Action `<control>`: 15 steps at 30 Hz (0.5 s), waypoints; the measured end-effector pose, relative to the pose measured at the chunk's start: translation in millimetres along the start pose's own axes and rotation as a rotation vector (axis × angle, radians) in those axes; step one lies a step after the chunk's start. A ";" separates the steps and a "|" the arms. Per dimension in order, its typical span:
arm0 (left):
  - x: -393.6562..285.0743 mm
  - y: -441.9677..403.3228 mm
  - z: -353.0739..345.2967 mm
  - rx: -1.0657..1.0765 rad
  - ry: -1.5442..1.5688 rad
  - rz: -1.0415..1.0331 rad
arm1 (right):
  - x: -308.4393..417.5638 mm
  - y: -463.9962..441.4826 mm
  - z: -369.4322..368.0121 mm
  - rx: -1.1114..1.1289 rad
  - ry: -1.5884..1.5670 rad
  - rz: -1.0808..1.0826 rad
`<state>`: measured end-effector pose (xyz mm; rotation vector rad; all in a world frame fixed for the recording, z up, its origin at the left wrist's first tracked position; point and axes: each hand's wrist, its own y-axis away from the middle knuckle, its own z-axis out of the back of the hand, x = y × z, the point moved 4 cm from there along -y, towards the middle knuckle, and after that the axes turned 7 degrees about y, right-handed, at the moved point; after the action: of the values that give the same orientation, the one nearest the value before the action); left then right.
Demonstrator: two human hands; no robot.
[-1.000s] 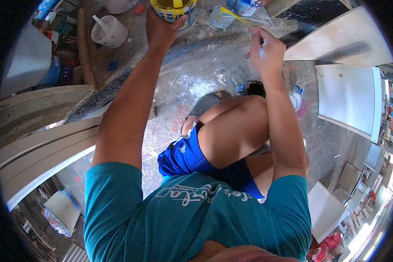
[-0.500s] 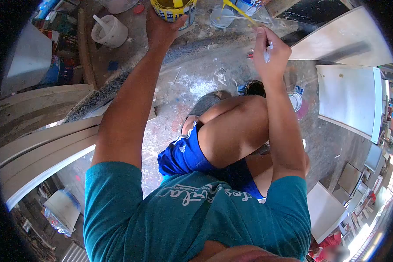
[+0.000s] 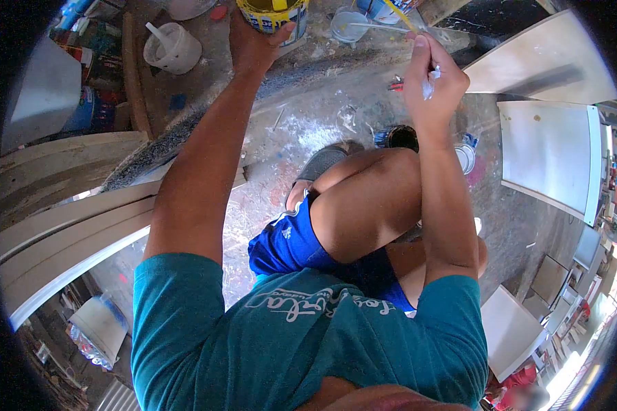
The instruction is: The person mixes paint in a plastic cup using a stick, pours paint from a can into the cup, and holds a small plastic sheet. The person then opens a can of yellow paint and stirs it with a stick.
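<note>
At the top edge, my left hand is wrapped round the side of a paint can with a yellow and blue label and yellow paint inside. Something yellow stands in the can's mouth. My right hand, smeared with white, pinches the end of a thin stick coated in yellow. The stick's far end runs out of view at the top. Just left of that stick are a clear plastic cup with a pale stick lying across it, and a blue-labelled can.
A white tub with a handle sticking out stands at upper left. Near my knee sit an open dark can and a white lid. White boards lean at right; long planks lie at left. Another person in red is at lower right.
My right hand has shifted slightly to the right, carrying the yellow stick with it. My left hand and the paint can stay in place.
</note>
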<state>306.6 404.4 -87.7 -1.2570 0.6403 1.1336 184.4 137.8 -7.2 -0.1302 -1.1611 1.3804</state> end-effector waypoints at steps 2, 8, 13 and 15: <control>6.0 -0.8 -0.7 -0.010 -0.016 -0.041 | 1.5 -1.1 0.6 -0.015 -0.008 0.016; 33.1 -3.3 -11.5 0.097 0.349 0.024 | -1.2 -0.4 0.4 -0.019 0.005 0.020; 35.7 -3.8 -13.2 0.120 0.714 0.273 | -1.5 -0.1 1.6 0.015 0.037 0.002; 26.7 -1.5 -9.9 0.071 0.424 0.133 | -4.1 -0.1 0.2 -0.006 0.037 0.020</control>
<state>319.4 403.2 -113.1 -1.4223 1.0844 0.9467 185.3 134.4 -9.3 -0.1717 -1.1357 1.3868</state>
